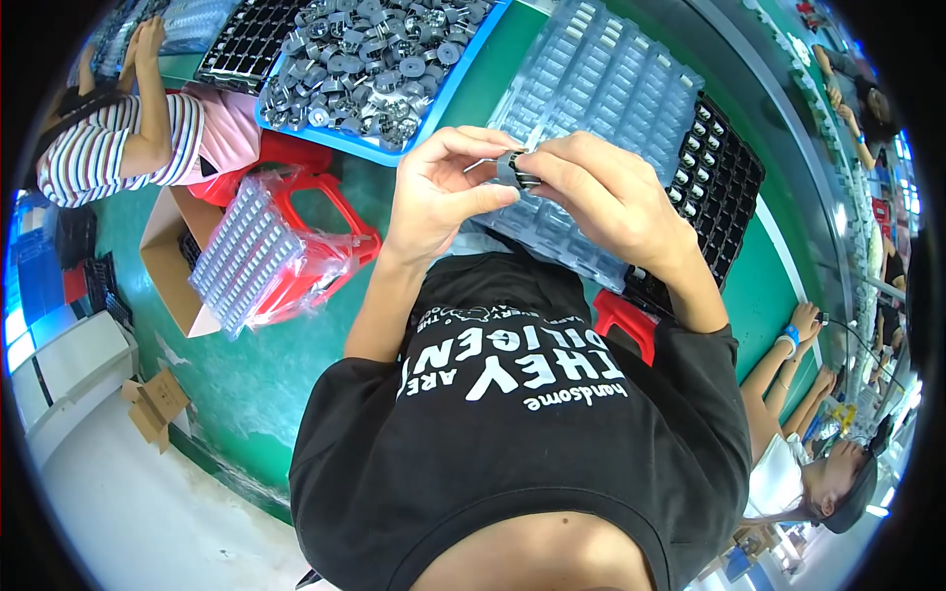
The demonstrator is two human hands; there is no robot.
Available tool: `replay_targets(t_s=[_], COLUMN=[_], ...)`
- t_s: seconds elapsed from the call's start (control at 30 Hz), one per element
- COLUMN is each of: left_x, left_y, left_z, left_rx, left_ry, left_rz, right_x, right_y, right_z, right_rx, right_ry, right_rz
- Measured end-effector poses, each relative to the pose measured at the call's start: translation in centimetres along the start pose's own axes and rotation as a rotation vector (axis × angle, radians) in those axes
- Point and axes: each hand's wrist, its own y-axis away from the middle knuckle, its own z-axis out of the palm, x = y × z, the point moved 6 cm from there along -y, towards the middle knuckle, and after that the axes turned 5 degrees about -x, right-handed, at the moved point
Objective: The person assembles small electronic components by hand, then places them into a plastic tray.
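A small grey part (507,170) held at the fingertips of both hands

The left hand (439,192) pinches the part from the left, thumb below and index finger above. The right hand (611,192) meets it from the right, fingers curled in and their tips closed on its darker edge. The part sits between the two hands, in front of the person's black T-shirt (522,463), near the lower right corner of a blue bin (394,159) and at the left edge of a clear plastic tray (601,108).

The bin is heaped with grey parts (374,64), some showing metal. The clear tray has rows of small pockets; to its right, partly underneath it, a black tray (729,182) carries silvery pieces in its left-hand pockets. A green tabletop (493,64) shows around them, and another black tray (236,49) lies left of the bin.

Further left, a red stool (340,212) bears a plastic-wrapped pale tray (246,256), with an open cardboard box (163,246) just beside it. A person in a striped top (103,153) is at upper left; at lower right is another person in a white top (777,488) and dark cap (852,497)
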Motion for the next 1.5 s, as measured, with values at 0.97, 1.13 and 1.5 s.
replay_targets(t_s=[0.97, 1.13, 1.5], left_x=[-0.4, -0.2, 0.3], left_y=[1.3, 1.4, 2.0], left_z=[0.9, 1.0, 1.8], left_rx=[-0.049, -0.067, -0.091], left_ry=[-0.009, -0.037, -0.022], left_rz=[-0.002, 0.013, -0.033], right_x=[-1.8, -2.0, -3.1], right_y=[0.7, 0.7, 1.0], right_z=[0.4, 0.2, -0.1], right_rx=[-0.034, -0.042, -0.086], right_ry=[0.002, -0.007, -0.013], right_rz=[-0.004, -0.027, -0.078])
